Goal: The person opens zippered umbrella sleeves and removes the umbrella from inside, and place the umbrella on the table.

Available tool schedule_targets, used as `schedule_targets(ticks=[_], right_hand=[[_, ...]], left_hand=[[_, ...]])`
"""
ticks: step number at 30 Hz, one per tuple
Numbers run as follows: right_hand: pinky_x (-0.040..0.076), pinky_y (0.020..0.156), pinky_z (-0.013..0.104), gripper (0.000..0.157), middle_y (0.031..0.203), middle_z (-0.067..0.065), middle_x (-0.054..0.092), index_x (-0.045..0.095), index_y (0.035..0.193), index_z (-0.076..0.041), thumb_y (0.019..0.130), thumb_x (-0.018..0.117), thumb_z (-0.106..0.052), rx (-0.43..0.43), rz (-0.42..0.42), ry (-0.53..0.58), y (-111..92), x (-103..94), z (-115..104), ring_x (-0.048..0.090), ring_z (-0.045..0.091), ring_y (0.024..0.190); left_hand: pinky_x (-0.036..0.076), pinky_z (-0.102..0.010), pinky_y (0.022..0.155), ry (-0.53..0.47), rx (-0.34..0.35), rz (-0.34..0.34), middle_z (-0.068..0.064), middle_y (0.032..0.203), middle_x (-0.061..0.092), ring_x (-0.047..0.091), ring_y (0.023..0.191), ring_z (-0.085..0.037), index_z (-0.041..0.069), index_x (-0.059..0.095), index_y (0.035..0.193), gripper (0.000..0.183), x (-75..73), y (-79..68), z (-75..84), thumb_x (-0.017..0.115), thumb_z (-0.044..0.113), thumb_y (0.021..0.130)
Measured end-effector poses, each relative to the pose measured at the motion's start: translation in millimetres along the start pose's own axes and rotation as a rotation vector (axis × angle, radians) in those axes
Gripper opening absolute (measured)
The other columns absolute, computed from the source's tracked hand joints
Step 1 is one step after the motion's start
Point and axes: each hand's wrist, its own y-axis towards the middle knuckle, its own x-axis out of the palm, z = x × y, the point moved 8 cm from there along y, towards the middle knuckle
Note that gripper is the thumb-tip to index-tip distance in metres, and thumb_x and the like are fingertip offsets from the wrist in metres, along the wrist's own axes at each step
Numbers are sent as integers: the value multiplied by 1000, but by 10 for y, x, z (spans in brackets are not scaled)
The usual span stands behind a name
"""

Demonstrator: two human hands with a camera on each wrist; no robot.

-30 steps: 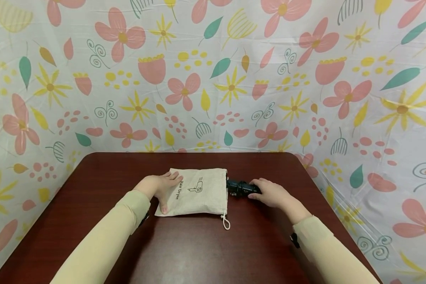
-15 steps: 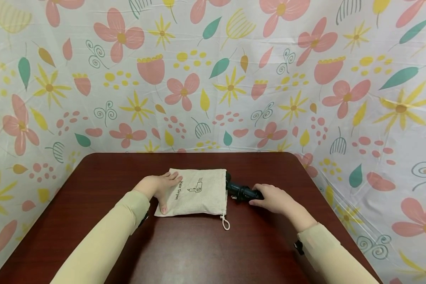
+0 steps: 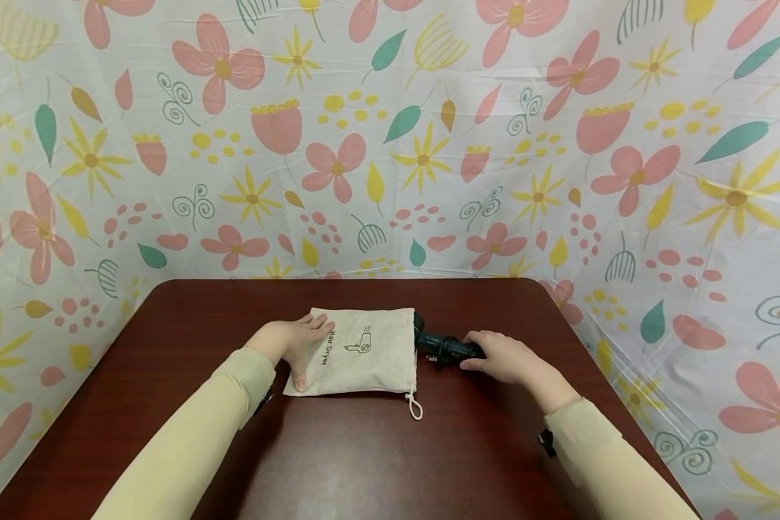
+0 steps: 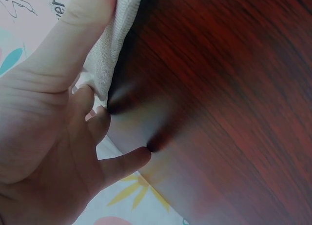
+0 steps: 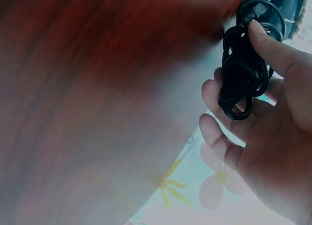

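Note:
A cream cloth drawstring bag (image 3: 380, 372), printed with "Hair Dryer" and a small dryer drawing, lies flat on the table. My left hand (image 3: 291, 345) rests spread over the bag's left end, thumb at the near corner and fingers toward the far one. In the left wrist view, the little finger (image 4: 126, 165) reaches past the cloth to the tabletop. A black hair dryer (image 3: 435, 342) sticks out of the bag's right-hand opening, its other part hidden inside. My right hand (image 3: 505, 356) grips the handle end, where a looped black cord (image 5: 239, 64) is bunched.
The dark red-brown wooden table (image 3: 364, 462) has rounded far corners. A white drawstring loop (image 3: 416, 407) hangs from the near corner of the bag's opening. A flower-printed curtain (image 3: 390, 144) surrounds the table at the back and sides.
My right hand has shifted slightly to the right with the hair dryer, and more of the dryer now shows outside the bag. The left hand and the bag have stayed in place.

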Motion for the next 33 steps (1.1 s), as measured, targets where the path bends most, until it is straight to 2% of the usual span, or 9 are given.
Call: schedule_targets(ticks=[7, 12, 17, 21, 24, 27, 33], right_hand=[[47, 82, 48, 44, 118, 0, 61, 62, 122, -22, 88, 70, -48, -9, -13, -25, 107, -22, 33, 58, 19, 100], [46, 79, 47, 42, 114, -2, 62, 62, 119, -22, 87, 71, -48, -8, -10, -15, 132, -31, 46, 57, 18, 96], [46, 78, 47, 42, 113, -2, 62, 62, 119, -22, 87, 71, -47, 8, -6, 4, 98, -34, 57, 57, 19, 95], [46, 74, 42, 41, 104, -5, 62, 62, 115, -22, 86, 72, -49, 18, -12, 39, 46, -12, 67, 56, 17, 87], [44, 73, 39, 39, 96, -6, 61, 62, 111, -22, 85, 74, -48, 16, -18, 65, -2, 5, 64, 54, 15, 81], [44, 72, 38, 40, 95, -6, 61, 62, 110, -21, 84, 74, -48, 10, -19, 79, -51, 12, 50, 54, 15, 81], [45, 70, 38, 45, 93, -5, 61, 60, 112, -19, 83, 74, -51, 15, -32, 84, -122, 33, 30, 54, 15, 79]], left_hand=[[24, -52, 112, -28, 49, 20, -8, 164, -1, 1, 148, -33, 18, 4, 159, 146, -166, -271, 199, 87, 61, 47], [23, -52, 112, -41, 43, -1, -8, 164, -4, -2, 148, -32, 17, 3, 159, 151, -125, -208, 143, 85, 65, 43], [25, -55, 110, -52, 33, 23, -5, 164, -4, -1, 148, -32, 23, 2, 159, 153, -66, -101, 67, 86, 66, 39], [25, -54, 110, -32, 22, 21, -7, 164, -2, 1, 148, -33, 20, 3, 159, 151, -115, -176, 126, 87, 64, 41], [25, -51, 111, -34, 18, 15, -10, 164, 0, 3, 148, -34, 16, 5, 159, 148, -193, -304, 212, 87, 61, 45], [26, -49, 111, -11, 9, 20, -8, 164, 0, 3, 148, -32, 17, 4, 159, 144, -217, -356, 229, 86, 60, 49], [25, -52, 111, -6, 17, 0, -11, 163, 0, 2, 148, -34, 14, 3, 159, 146, -182, -321, 199, 85, 63, 48]])
